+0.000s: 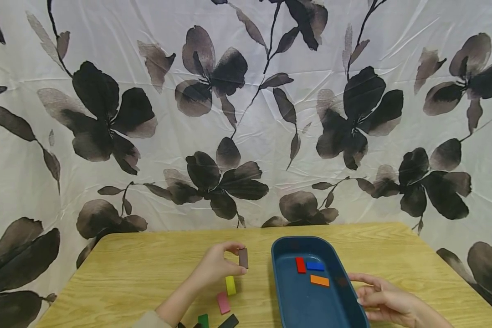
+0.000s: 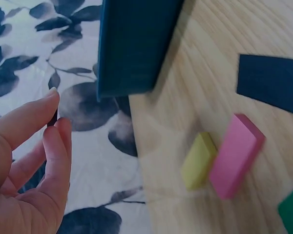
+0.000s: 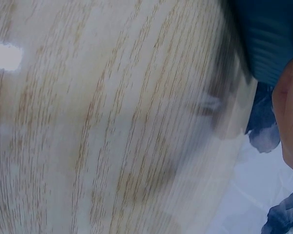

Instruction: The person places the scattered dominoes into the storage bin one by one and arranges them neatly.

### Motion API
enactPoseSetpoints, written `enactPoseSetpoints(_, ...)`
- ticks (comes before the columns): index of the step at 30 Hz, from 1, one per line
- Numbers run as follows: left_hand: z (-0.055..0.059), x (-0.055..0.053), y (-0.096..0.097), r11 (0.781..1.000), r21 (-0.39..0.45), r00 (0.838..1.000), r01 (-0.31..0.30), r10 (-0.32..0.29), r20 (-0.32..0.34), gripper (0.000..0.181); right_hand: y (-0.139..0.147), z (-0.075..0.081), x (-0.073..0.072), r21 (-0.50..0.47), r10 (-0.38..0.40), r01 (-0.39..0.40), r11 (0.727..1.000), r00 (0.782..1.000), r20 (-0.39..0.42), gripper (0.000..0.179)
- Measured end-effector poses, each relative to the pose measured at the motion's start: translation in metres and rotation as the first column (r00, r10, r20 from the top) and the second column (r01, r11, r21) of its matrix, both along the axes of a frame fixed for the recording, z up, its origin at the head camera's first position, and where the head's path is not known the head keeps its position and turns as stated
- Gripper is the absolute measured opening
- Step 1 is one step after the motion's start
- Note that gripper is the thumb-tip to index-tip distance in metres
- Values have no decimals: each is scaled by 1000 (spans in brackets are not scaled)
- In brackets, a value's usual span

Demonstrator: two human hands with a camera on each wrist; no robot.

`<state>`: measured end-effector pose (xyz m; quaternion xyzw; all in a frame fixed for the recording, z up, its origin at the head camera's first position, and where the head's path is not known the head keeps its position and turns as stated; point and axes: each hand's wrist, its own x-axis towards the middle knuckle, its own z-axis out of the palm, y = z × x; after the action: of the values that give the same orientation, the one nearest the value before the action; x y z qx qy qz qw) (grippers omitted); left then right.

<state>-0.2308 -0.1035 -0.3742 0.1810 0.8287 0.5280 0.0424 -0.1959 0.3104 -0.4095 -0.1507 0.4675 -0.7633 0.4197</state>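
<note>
Between the thumb and fingers of my left hand [image 1: 219,266] is a small brown block [image 1: 243,258], pinched upright above the table, left of the blue tray [image 1: 279,291]. The left wrist view shows this block only as a thin dark edge. My right hand [image 1: 383,298] rests its fingertips against the tray's outer right side. Inside the tray lie a red block [image 1: 300,265], a blue block [image 1: 315,266] and an orange block [image 1: 320,280]. Below the left hand are a yellow block [image 1: 230,285] and a pink block [image 1: 223,303].
Nearer the front lie a green block [image 1: 203,320] and a black block [image 1: 228,321], with dark pieces partly hidden by the left forearm. The wood-grain table [image 1: 147,259] ends at a floral cloth [image 1: 287,136] behind it.
</note>
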Motion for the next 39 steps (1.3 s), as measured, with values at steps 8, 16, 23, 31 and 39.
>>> enactPoseSetpoints(8, 8, -3, 18, 998, 37, 999, 41, -41, -2, 49, 1, -2, 0, -47, 22, -22, 999, 1000, -9, 45)
enactPoseSetpoints(16, 12, -3, 35, 993, 90, 996, 76, -81, 48, 47, 1, -5, 1, -76, 22, -21, 997, 1000, 14, 45)
enactPoseSetpoints(23, 16, -5, 46, 995, 26, 995, 96, -96, 11, 45, 2, -6, 0, -78, 9, -3, 997, 997, 73, 40)
enactPoseSetpoints(31, 19, -5, 60, 994, 57, 994, 98, -100, 43, 47, 0, -7, -1, -32, -21, 21, 999, 1000, 16, 41)
enactPoseSetpoints(39, 24, -6, 76, 986, 84, 985, 146, -153, 75, 42, 0, -6, -1, -43, -8, 9, 999, 1000, 24, 41)
